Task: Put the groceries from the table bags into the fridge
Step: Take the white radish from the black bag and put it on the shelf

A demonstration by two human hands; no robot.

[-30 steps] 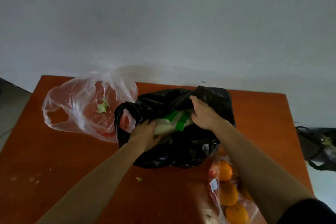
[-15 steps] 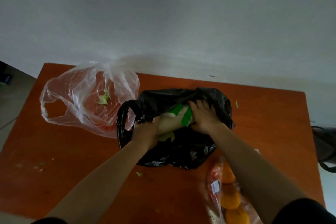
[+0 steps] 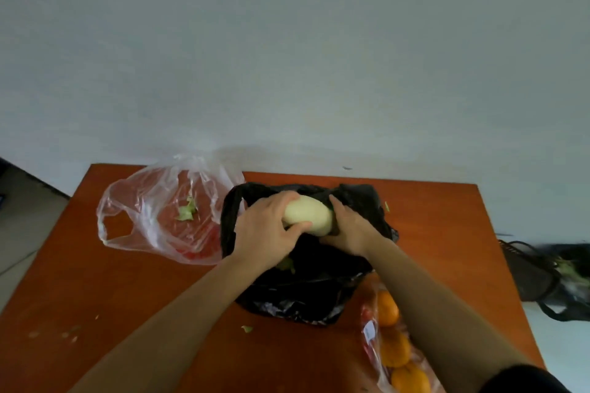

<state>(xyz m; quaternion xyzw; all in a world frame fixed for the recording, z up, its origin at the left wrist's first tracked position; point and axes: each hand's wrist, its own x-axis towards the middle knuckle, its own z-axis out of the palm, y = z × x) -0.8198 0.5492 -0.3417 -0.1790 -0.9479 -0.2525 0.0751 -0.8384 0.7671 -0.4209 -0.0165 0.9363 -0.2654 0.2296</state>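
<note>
Lifted higher than before, pale vegetable (image 3: pixel 308 215) sits gripped between left hand (image 3: pixel 266 233) and right hand (image 3: pixel 348 228) above black bag (image 3: pixel 303 293); clear bag (image 3: pixel 159 210) and oranges (image 3: pixel 394 348) flank it on the surface (image 3: pixel 95 281).

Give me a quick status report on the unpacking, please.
Left hand and right hand both grip pale vegetable over black bag. Fridge not visible. Nothing blocking.

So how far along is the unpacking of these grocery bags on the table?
Early to midway. The clear bag looks emptied, with only a leaf scrap inside. In hand: both the left hand and right hand grip a pale vegetable over the black bag. Left: that bag's remaining contents, if any, the bag of oranges, and carrying everything to the fridge, which is out of view.
</note>
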